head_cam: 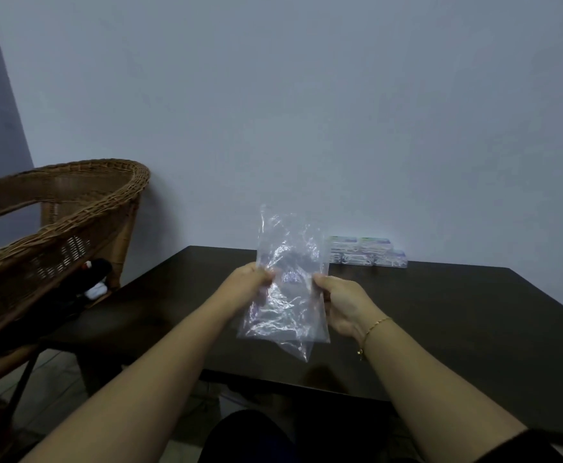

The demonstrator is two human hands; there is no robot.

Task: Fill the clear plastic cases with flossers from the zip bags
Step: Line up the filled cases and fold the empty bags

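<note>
Pinched at mid-height on both side edges: clear zip bag between the curled fingers and thumb of the left hand on one edge and of the right hand on the other. Held upright in the air above the dark table, upper part standing free above the fingers, lower corner drooping toward the tabletop without touching it. Contents: none clearly visible; film crumpled and shiny, so presence of any flossers inside cannot be confirmed. Zip seal: open or closed cannot be determined, nor at which end it sits. Clear cases grouped at the far edge of the table against the wall, well apart from the bag and beyond it, slightly toward the right hand; white pieces visible inside, lids apparently shut. Wicker chair beside the table on the left. Risks from here, as a judgement: thin slippery film liable to slide out of a light pinch; if the mouth faces down or opens suddenly under pull, any remaining flossers liable to drop onto the table or past its near edge to the floor; uneven pull at the two edges liable to tear the film rather than part the seal.
</note>
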